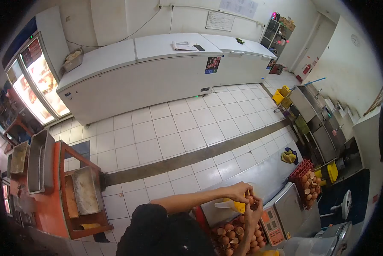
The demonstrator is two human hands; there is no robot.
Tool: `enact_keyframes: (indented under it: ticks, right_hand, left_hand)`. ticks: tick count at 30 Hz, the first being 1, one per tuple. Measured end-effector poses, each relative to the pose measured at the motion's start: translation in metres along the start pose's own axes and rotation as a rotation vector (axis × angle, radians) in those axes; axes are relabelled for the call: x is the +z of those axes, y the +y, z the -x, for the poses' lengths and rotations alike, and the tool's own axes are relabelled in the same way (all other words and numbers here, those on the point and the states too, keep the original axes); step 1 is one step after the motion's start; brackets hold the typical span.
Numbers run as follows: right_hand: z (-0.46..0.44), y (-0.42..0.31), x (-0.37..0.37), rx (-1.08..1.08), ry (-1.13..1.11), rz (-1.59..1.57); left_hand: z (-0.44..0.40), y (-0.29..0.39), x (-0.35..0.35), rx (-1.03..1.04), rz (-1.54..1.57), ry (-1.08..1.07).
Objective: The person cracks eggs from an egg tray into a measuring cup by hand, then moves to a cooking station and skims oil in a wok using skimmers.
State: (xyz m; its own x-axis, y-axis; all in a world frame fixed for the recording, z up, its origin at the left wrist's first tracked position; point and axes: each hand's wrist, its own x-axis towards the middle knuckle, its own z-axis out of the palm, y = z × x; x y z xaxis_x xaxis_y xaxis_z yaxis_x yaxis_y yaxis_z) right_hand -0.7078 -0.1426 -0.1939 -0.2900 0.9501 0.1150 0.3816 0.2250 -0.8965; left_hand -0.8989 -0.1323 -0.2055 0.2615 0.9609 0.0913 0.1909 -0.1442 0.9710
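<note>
My left hand (241,192) and my right hand (253,214) meet over the metal table, fingers closed around a brown egg (250,199). Whether its shell is cracked is too small to tell. Just below and beside the egg is a jug (224,205) with a pale handle or spout and yellow showing in it, partly hidden by my hands. Under my right forearm lies a tray of brown eggs (256,239), with several open shells (228,234) at its left side. A digital scale (273,226) with an orange keypad stands right of my right hand.
A red crate of eggshells (304,173) and a yellow-and-dark cloth (289,156) lie farther along the metal table (238,176). A clear plastic tub (308,246) is at the bottom right. Chest freezers (144,77) line the wall; an orange table (50,205) with metal trays stands left.
</note>
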Motion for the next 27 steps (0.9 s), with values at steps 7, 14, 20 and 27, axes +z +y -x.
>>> enact_keyframes:
  ticks: [7, 14, 20, 27]
  right_hand:
    - [0.001, -0.010, 0.000, -0.003, -0.004, 0.042]
    - [0.002, -0.022, 0.005, -0.076, 0.015, 0.036]
    - [0.000, -0.017, 0.014, -0.126, 0.124, 0.142]
    - [-0.002, -0.011, 0.011, -0.114, 0.141, 0.120]
  left_hand:
    - [0.002, 0.008, -0.004, -0.015, -0.031, 0.018]
    - [0.001, 0.005, -0.007, 0.039, -0.033, -0.002]
    - [-0.003, 0.010, -0.014, 0.005, -0.110, -0.033]
    - [-0.010, 0.004, -0.017, -0.025, -0.080, -0.068]
